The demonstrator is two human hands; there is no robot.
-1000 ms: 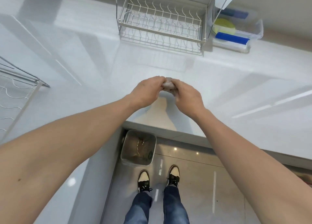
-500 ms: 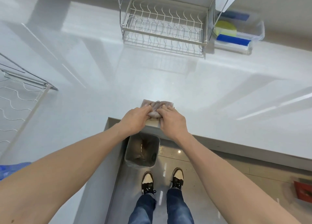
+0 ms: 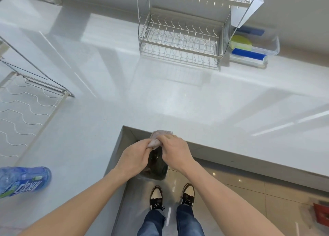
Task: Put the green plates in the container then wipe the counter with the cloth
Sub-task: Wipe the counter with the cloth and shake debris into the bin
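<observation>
**Both hands grip cloth at counter's inner corner**

At far left, a wire rack [image 3: 26, 107] stands on the white counter [image 3: 110, 97], with a blue plastic-wrapped bottle pack [image 3: 21, 180] lying near the counter's front edge. Toward the centre, the left hand [image 3: 134, 157] and right hand [image 3: 173, 151] meet at the inner corner of the L-shaped counter, both closed on a bunched, pale pinkish cloth [image 3: 159, 138]. The fingers of each hand are curled tight around the fabric, and its upper edge pokes out above the knuckles, overlapping the counter's edge. Directly beneath the hands, a dark bin [image 3: 156, 166] sits on the tiled floor, just ahead of the person's two shoes. At the back, right of centre, a two-tier wire dish rack [image 3: 179, 38] stands against the wall. Just beside it to the right is a clear container [image 3: 272, 45] holding the green plates [image 3: 240, 41] along with blue items. Far right, a red object on the floor is blurred.
</observation>
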